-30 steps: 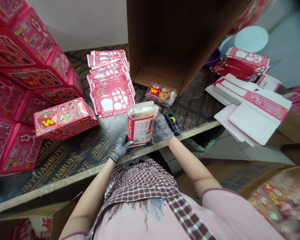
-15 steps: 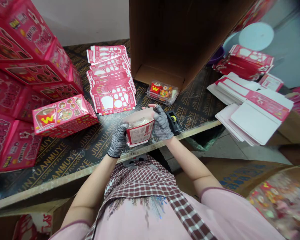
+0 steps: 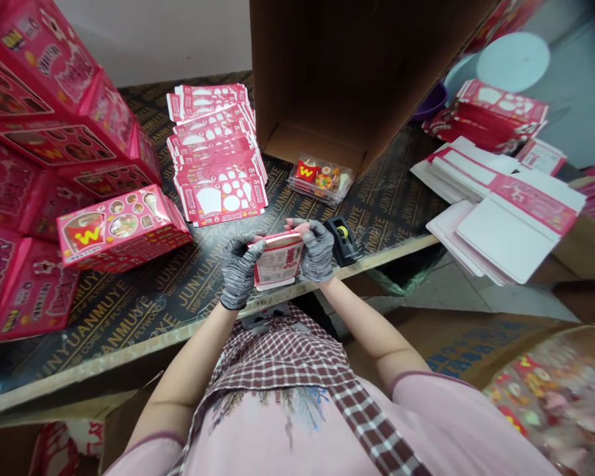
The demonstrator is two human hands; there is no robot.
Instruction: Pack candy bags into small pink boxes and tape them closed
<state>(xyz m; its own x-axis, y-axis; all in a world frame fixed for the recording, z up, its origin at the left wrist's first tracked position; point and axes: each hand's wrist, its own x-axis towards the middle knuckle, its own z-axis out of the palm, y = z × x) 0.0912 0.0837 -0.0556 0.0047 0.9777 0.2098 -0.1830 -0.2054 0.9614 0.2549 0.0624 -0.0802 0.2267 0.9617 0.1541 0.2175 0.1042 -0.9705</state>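
Between my two hands a small red and white cardboard box [image 3: 278,263] is held upright near the table's front edge, its printed back towards me. My left hand [image 3: 240,268], in a grey fingerless glove, grips its left side with the thumb at the top edge. My right hand [image 3: 317,251], gloved alike, grips the right side, fingertips at the upper rim. The box's far face is hidden. Just right of my right hand stands a black tape dispenser [image 3: 342,241]. Beyond the hands lies a clear plastic pack of toy food [image 3: 321,180].
Flat pink cartons [image 3: 223,192] lie fanned out at the back. Finished pink boxes [image 3: 119,228] are stacked on the left. A large open cardboard box [image 3: 307,142] stands behind the clear pack. White and pink card sheets [image 3: 518,228] lie at right, above a carton of bagged toys [image 3: 550,396].
The box's raised top flap has been folded down, so the clear plastic inside no longer shows. My left hand has turned so its thumb is at the top edge.
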